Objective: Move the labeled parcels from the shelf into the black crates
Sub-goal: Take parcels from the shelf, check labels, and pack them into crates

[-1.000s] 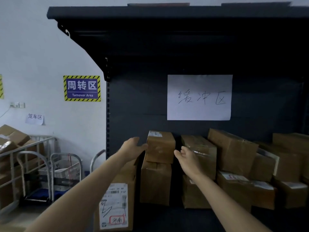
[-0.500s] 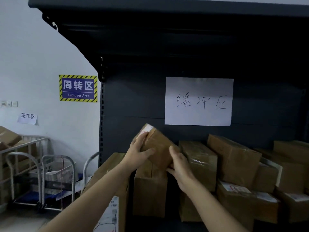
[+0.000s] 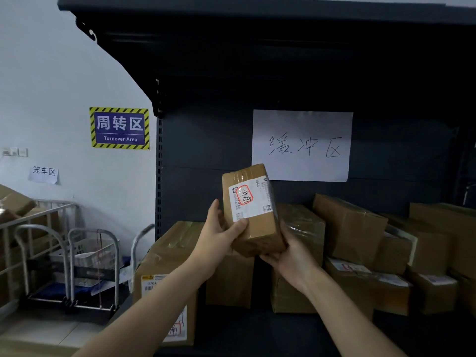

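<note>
A small brown parcel point(image 3: 253, 215) is held up in front of the dark shelf point(image 3: 206, 155), tilted, its white label with red-circled writing facing me. My left hand point(image 3: 219, 235) grips its left side with the thumb on the label. My right hand point(image 3: 291, 253) supports it from below and the right. Behind and below it, several more brown parcels point(image 3: 347, 228) lie stacked on the shelf. A large labeled carton point(image 3: 167, 274) stands at the shelf's left end. No black crate is in view.
A handwritten white paper sign point(image 3: 301, 145) hangs on the shelf's back panel. To the left, against the white wall, stand metal hand trolleys point(image 3: 69, 264) and a cage cart with boxes point(image 3: 15, 210). A blue "Turnover Area" sign point(image 3: 119, 128) is on the wall.
Both hands closed on the small parcel atop the stack, lifted it off and turned it so its label faces me.
</note>
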Motion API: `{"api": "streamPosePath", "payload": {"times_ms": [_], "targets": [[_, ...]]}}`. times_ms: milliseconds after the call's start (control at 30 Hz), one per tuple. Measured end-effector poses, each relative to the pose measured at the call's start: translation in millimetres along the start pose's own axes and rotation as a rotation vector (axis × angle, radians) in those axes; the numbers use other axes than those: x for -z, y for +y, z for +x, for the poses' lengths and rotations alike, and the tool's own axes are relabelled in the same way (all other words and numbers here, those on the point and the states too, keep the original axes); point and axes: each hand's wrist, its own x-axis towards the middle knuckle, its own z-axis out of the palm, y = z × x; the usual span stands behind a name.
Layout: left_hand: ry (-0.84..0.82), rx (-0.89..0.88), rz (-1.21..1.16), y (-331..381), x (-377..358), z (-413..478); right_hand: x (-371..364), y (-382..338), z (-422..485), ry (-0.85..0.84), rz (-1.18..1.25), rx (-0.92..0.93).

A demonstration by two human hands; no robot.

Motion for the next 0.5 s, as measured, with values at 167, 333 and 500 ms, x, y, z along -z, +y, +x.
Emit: {"api": "streamPosePath", "payload": {"times_ms": [167,333,500], "targets": [[-0.08,0.07,0.079,9,-4,-12,9,0,-16,0.008,-0.138,0.058],[-0.104,0.037,0.297,-5,1,-34,14,5,-39,0.156,-0.548,0.173],[-0.082,-0.074,0.479,-32,4,-58,14,15,-68,0.049,-0.628,0.151]]}}
